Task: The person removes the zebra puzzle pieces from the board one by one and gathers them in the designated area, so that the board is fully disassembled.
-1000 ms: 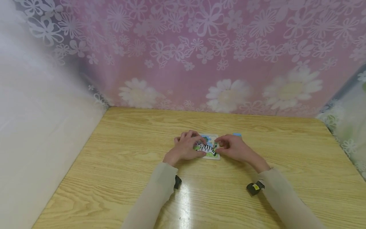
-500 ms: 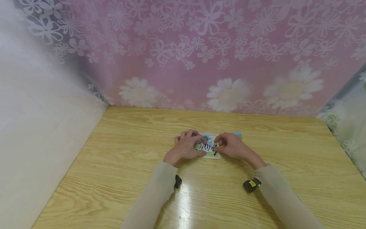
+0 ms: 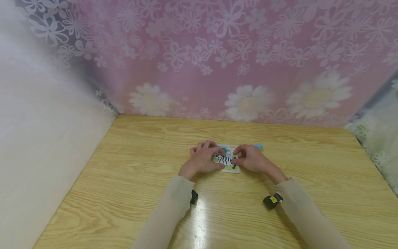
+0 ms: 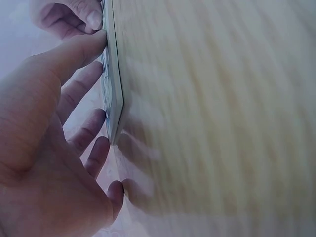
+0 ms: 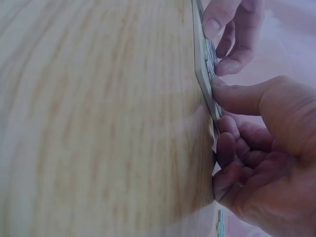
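Note:
A small jigsaw puzzle board [image 3: 237,171] with a zebra picture [image 3: 225,160] lies flat on the table. My left hand [image 3: 202,160] rests over its left part, fingers spread and fingertips touching the top in the left wrist view. At the right edge, my right hand [image 3: 253,159] pinches a small puzzle piece [image 3: 234,157] between thumb and fingers, right over the board. Much of that piece is hidden by the fingers. In the right wrist view the thumb [image 5: 237,96] lies against the board's face, with the other fingers curled below it.
A loose blue and green puzzle piece [image 3: 258,147] lies on the wooden table [image 3: 140,152] just behind my right hand. A flowered pink curtain [image 3: 186,69] hangs along the back edge, and a white sheet [image 3: 46,138] stands at the left.
My right hand has shifted slightly left and closed its thumb and fingers in at the board's right edge. More of the loose piece behind it shows. The left hand stays in place.

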A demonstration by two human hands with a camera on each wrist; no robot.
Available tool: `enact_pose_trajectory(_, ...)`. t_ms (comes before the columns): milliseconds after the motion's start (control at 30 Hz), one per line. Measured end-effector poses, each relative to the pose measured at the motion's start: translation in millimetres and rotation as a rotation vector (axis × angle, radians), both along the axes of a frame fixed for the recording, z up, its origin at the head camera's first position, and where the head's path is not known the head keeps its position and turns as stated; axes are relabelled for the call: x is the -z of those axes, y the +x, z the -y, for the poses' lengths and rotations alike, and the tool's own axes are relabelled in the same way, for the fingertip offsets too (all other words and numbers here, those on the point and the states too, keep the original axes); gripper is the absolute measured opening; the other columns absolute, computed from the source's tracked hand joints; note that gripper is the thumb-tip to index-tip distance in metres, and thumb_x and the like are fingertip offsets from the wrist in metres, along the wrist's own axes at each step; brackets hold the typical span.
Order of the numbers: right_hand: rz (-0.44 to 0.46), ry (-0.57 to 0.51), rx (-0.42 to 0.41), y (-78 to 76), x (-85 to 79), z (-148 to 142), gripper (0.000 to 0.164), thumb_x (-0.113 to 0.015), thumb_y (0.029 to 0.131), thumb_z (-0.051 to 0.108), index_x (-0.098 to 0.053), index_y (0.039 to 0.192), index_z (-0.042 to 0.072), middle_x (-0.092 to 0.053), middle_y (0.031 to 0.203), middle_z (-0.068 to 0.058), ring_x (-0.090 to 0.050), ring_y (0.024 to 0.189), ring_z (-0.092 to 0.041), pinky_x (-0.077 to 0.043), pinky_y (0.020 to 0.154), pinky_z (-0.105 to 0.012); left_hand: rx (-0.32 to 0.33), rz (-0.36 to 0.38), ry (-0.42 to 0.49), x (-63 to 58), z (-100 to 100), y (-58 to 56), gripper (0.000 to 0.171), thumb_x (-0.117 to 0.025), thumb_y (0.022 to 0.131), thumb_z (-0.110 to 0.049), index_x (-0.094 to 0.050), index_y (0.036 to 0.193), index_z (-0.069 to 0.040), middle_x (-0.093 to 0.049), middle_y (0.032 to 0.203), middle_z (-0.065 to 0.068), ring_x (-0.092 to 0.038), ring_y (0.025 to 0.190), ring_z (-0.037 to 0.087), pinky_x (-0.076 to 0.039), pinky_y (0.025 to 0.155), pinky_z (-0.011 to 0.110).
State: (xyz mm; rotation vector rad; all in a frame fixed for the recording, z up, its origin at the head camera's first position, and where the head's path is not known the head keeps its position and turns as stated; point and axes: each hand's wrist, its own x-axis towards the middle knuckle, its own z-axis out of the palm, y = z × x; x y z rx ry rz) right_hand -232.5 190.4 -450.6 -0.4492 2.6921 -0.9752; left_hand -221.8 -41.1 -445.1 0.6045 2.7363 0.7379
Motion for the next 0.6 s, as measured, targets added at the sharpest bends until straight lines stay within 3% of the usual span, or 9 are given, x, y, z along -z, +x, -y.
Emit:
enact_pose_trajectory(300, 0.006, -0.014, 0.021, 1.0, -1.2, 0.4, 0.02, -0.075, 0.093, 0.017, -0.066, 0.106, 0.004, -0.061, 0.087, -0.006, -0.052, 0.074, -0.018, -0.042, 0.07, -0.033, -0.009, -0.008, -0.012, 0.3, -2.6, -1.6, 0.033, -0.072, 0.093, -0.05, -0.063, 0.123, -0.04, -0.043, 0.148, -0.003, -0.036, 0.134, 0.03, -0.025, 0.103, 0.054)
enact_pose_trajectory(600, -0.02, -0.038, 0.007, 1.7, 0.8, -1.2, 0.019, -0.075, 0.094, 0.017, -0.067, 0.105, 0.004, -0.063, 0.088, -0.005, -0.051, 0.073, -0.016, -0.041, 0.067, -0.029, -0.077, -0.027, -0.097, -1.7, -14.0, 0.4, 0.038, -0.073, 0.086, -0.063, -0.06, 0.113, -0.039, -0.041, 0.14, -0.003, -0.036, 0.13, 0.031, -0.026, 0.101, 0.055)
